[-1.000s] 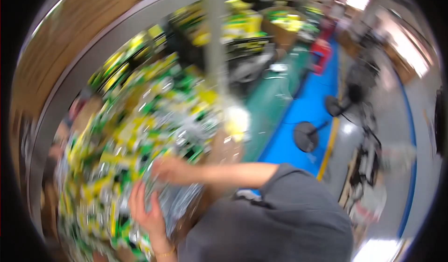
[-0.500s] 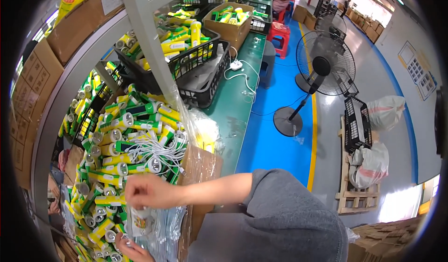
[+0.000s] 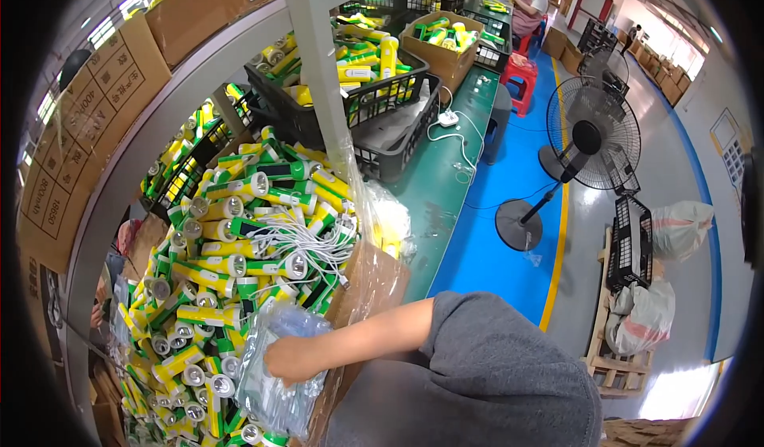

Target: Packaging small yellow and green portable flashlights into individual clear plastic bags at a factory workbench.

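My right hand is on a stack of clear, bluish plastic bags, its fingers curled down and closed on the film. My left hand is out of the picture. The bags lie on top of a large heap of yellow-and-green flashlights, against the cardboard box edge nearest my body. A bundle of white charging cables rests on the flashlights just beyond the bags.
A grey metal post rises beyond the heap. Black crates and a cardboard box of flashlights stand on the green bench. A pedestal fan stands on the floor to the right; farther off, a person sits at the bench.
My right hand has come down onto the plastic bags. My left hand and the whitish printed item near it have gone from view. The view has shifted, moving the scene rightward.
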Demonstrator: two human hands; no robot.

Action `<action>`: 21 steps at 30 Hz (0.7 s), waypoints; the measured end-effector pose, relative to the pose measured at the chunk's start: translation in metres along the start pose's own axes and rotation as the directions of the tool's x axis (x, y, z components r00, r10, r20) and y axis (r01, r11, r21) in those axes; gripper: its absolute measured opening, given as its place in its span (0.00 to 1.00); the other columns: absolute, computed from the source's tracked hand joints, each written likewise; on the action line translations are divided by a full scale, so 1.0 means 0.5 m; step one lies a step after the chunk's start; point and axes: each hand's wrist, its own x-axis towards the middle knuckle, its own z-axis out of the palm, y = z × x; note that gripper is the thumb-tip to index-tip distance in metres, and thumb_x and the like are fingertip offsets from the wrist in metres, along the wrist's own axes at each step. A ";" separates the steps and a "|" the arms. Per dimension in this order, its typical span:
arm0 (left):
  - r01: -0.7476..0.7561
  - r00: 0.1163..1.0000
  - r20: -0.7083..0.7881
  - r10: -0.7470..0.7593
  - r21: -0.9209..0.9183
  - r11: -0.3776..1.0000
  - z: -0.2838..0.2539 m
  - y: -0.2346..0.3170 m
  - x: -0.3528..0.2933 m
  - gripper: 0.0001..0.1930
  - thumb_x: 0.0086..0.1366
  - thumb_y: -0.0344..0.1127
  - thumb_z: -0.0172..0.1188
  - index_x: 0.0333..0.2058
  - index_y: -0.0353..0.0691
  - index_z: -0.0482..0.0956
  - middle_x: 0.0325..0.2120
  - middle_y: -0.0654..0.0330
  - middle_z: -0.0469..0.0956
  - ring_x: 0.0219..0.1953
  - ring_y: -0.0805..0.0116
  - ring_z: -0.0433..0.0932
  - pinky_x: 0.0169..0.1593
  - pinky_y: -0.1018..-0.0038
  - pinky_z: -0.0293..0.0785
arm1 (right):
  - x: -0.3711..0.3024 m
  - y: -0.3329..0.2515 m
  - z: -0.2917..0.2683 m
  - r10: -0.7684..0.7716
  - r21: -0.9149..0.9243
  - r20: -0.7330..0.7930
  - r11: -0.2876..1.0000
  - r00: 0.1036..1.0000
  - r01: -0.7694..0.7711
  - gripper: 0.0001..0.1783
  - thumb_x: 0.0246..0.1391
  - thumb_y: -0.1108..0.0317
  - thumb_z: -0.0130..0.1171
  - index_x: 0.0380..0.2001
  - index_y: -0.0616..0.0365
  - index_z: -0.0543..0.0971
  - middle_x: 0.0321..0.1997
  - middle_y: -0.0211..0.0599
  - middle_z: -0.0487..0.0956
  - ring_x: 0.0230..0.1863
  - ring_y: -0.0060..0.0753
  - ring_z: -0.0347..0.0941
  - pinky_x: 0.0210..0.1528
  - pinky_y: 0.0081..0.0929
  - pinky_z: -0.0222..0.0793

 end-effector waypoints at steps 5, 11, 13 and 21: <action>0.383 0.729 0.633 0.262 -0.694 0.609 -0.197 0.506 0.157 0.23 0.66 0.50 0.53 0.47 0.34 0.77 0.39 0.47 0.79 0.38 0.49 0.77 0.44 0.62 0.73 | -0.001 0.015 -0.006 -0.043 -0.013 -0.082 0.999 0.996 0.042 0.14 0.41 0.58 0.63 0.20 0.59 0.80 0.28 0.42 0.79 0.37 0.48 0.76 0.35 0.43 0.71; 0.680 0.401 0.728 0.556 -0.644 0.352 -0.223 0.612 0.065 0.19 0.56 0.25 0.57 0.49 0.34 0.75 0.55 0.46 0.69 0.56 0.54 0.70 0.57 0.67 0.65 | -0.062 0.033 -0.021 -0.204 -0.077 -0.270 0.979 0.941 0.190 0.16 0.42 0.57 0.63 0.18 0.60 0.78 0.34 0.42 0.78 0.40 0.43 0.75 0.34 0.38 0.70; 0.620 0.503 0.698 0.510 -0.702 0.351 -0.218 0.624 0.047 0.18 0.54 0.25 0.59 0.47 0.33 0.76 0.54 0.47 0.71 0.55 0.52 0.70 0.56 0.66 0.66 | -0.067 0.032 -0.044 -0.182 -0.040 -0.238 0.983 0.954 0.177 0.16 0.42 0.56 0.63 0.18 0.59 0.77 0.37 0.42 0.78 0.42 0.40 0.75 0.34 0.37 0.70; 0.205 0.741 0.490 0.460 -0.816 0.541 -0.201 0.658 0.049 0.10 0.58 0.25 0.56 0.39 0.30 0.75 0.37 0.47 0.77 0.40 0.53 0.77 0.44 0.65 0.71 | 0.065 0.013 -0.019 -0.069 -0.308 -0.005 0.949 0.998 0.065 0.07 0.39 0.64 0.61 0.19 0.54 0.82 0.20 0.40 0.79 0.25 0.49 0.77 0.30 0.42 0.74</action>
